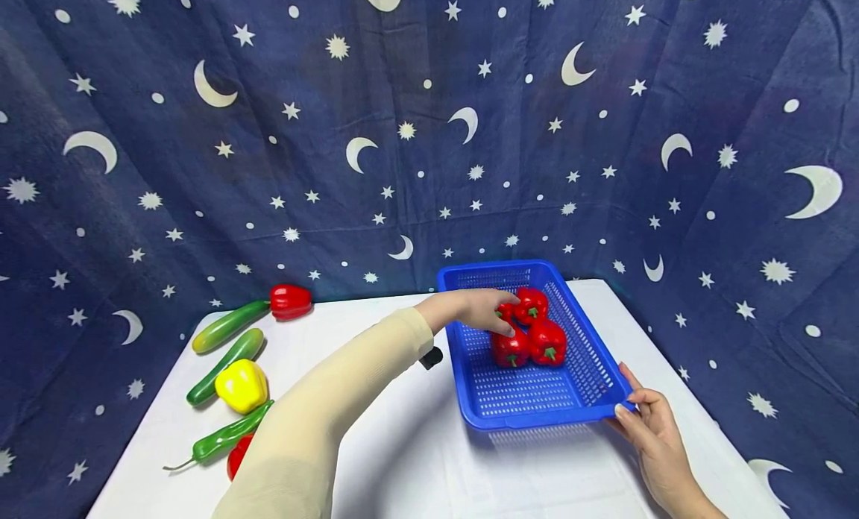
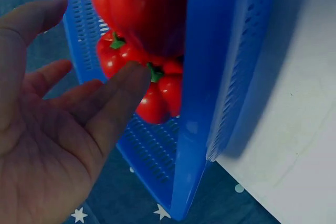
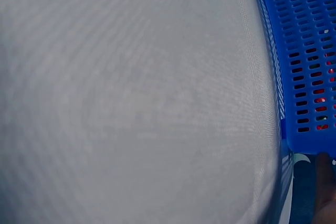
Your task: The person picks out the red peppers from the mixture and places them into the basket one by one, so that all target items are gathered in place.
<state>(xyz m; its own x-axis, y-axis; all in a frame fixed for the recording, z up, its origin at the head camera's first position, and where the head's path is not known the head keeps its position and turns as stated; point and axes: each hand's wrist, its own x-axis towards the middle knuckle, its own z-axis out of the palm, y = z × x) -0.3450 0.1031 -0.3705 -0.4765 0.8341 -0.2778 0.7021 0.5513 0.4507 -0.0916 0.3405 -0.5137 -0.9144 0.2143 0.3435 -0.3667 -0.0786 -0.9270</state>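
Observation:
A blue perforated plastic basket (image 1: 496, 417) holds several red bell peppers (image 1: 547, 343) with green stems, grouped toward its middle and far part. My left hand (image 1: 485, 309) reaches over the basket's left rim, above the peppers. In the left wrist view its fingers (image 2: 118, 95) are extended and spread, with nothing gripped; one fingertip overlaps a pepper, and whether it touches is unclear. My right hand (image 1: 654, 437) grips the basket's near right corner between thumb and fingers. Only part of a dark finger (image 3: 324, 182) shows at the basket's edge in the right wrist view.
On the white table (image 1: 403, 429) at the left lie a red bell pepper (image 1: 291, 302), two long green vegetables (image 1: 228, 327), a yellow bell pepper (image 1: 241, 385) and a long green pepper (image 1: 231, 433). My left sleeve partly hides another red item (image 1: 238, 456). A starry blue cloth (image 1: 403, 168) hangs behind.

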